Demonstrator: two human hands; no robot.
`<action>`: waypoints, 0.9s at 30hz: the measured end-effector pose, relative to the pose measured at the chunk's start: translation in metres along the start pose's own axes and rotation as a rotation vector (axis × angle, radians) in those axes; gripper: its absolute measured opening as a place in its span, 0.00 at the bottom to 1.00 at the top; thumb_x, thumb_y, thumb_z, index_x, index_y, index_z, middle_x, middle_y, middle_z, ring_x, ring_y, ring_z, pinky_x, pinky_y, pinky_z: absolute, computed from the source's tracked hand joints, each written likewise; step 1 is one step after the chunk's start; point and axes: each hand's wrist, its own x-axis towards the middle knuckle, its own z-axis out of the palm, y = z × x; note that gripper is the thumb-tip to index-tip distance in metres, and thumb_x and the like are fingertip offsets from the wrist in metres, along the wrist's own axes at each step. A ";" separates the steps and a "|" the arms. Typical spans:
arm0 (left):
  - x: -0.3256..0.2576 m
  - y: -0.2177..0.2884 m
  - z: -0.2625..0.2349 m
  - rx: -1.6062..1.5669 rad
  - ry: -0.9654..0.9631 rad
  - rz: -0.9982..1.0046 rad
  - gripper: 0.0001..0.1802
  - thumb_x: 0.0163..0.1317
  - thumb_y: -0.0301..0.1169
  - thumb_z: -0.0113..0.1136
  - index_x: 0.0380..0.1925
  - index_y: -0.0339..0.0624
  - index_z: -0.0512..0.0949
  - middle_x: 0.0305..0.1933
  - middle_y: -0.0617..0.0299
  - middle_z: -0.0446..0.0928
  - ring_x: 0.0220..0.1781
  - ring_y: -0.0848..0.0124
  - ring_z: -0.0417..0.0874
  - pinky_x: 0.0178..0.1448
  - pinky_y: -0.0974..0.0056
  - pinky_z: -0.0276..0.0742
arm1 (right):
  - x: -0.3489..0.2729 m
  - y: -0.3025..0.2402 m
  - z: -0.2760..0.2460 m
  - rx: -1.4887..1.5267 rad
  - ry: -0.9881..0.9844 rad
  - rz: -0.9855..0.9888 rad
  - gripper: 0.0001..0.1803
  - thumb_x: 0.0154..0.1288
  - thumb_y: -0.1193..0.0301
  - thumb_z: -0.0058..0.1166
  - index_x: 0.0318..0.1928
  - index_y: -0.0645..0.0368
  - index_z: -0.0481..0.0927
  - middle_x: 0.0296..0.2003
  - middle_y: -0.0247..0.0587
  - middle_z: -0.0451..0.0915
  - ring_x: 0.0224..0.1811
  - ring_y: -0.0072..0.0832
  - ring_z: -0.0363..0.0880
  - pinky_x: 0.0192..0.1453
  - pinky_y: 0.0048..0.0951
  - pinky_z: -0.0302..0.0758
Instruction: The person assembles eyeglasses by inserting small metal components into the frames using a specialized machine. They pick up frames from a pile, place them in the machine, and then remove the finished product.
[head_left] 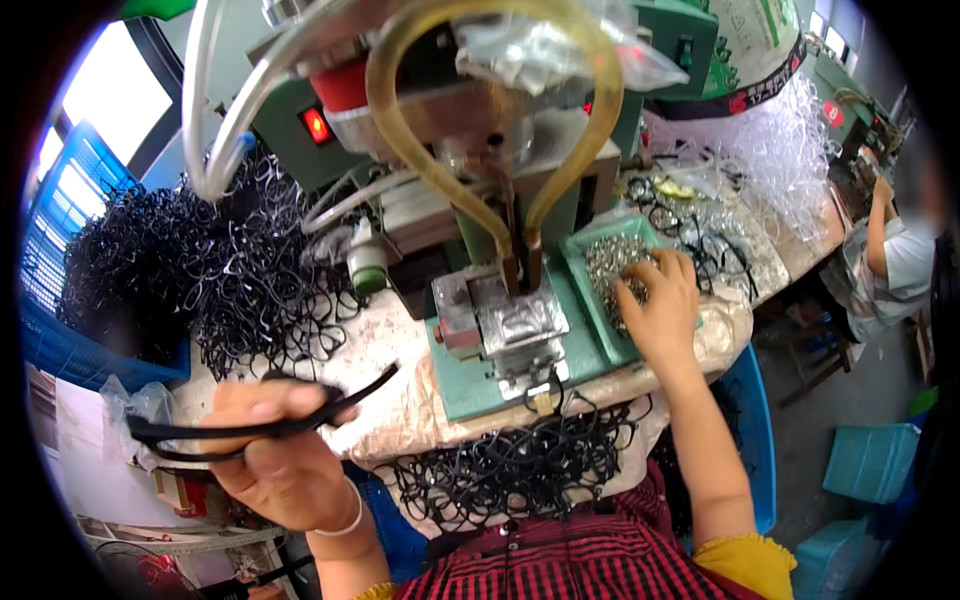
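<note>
A black eyeglass frame [265, 430] is gripped in my left hand [285, 475], held up at the lower left, with one end pointing right over the table. Over on the right, my right hand [662, 308] dips its fingertips into a green tray [622, 350] of small metal parts [612, 262]. Its fingers are curved and somewhat apart, touching the parts. Whether a tiny part is between the fingertips is too small to see. Between my hands stands a green machine with a metal fixture block [520, 322] beneath two prongs [521, 265].
A large heap of black frames [250, 240] fills the left, beside a blue basket [55, 300]. More frames [520, 460] lie at the near edge. A looped yellowish tube [380, 90] hangs before the machine. Clear plastic pieces [770, 150] pile at back right; another person [890, 250] sits beyond.
</note>
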 end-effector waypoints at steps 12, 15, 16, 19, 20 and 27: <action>-0.026 -0.065 -0.037 0.010 0.390 -0.184 0.10 0.76 0.30 0.48 0.47 0.35 0.74 0.42 0.50 0.79 0.39 0.66 0.81 0.39 0.61 0.83 | -0.026 0.029 0.020 0.924 0.148 0.675 0.10 0.69 0.72 0.58 0.44 0.63 0.87 0.42 0.41 0.87 0.43 0.26 0.82 0.50 0.26 0.76; -0.041 -0.080 -0.042 -0.031 0.431 -0.316 0.09 0.76 0.31 0.50 0.45 0.38 0.76 0.42 0.55 0.81 0.40 0.69 0.81 0.41 0.62 0.79 | -0.008 0.021 0.021 0.965 0.086 0.702 0.10 0.67 0.74 0.60 0.45 0.66 0.86 0.41 0.38 0.87 0.40 0.20 0.81 0.49 0.20 0.75; -0.043 -0.072 -0.043 -0.037 0.441 -0.312 0.09 0.76 0.31 0.49 0.45 0.39 0.77 0.43 0.55 0.81 0.43 0.69 0.81 0.41 0.65 0.79 | -0.002 0.015 0.019 0.992 0.049 0.709 0.10 0.66 0.75 0.61 0.45 0.65 0.86 0.40 0.38 0.86 0.40 0.20 0.81 0.49 0.20 0.75; -0.037 -0.043 -0.037 -0.089 0.324 -0.209 0.09 0.77 0.31 0.46 0.48 0.41 0.75 0.45 0.54 0.80 0.48 0.69 0.82 0.39 0.65 0.80 | 0.005 -0.026 -0.007 1.193 -0.111 0.609 0.09 0.62 0.78 0.64 0.43 0.65 0.87 0.38 0.35 0.86 0.40 0.18 0.80 0.48 0.22 0.76; -0.031 -0.034 -0.036 -0.042 0.170 -0.188 0.10 0.77 0.31 0.45 0.49 0.40 0.74 0.47 0.54 0.79 0.48 0.67 0.82 0.40 0.62 0.82 | 0.007 -0.037 -0.010 1.177 -0.170 0.517 0.08 0.60 0.79 0.64 0.42 0.64 0.87 0.38 0.35 0.86 0.40 0.20 0.81 0.48 0.23 0.76; 0.000 -0.045 0.010 0.195 -0.110 0.122 0.08 0.75 0.26 0.45 0.48 0.35 0.72 0.47 0.49 0.75 0.48 0.62 0.80 0.41 0.57 0.85 | 0.007 -0.093 0.003 1.166 -0.125 0.310 0.29 0.56 0.78 0.65 0.59 0.66 0.72 0.34 0.39 0.83 0.43 0.23 0.80 0.54 0.24 0.73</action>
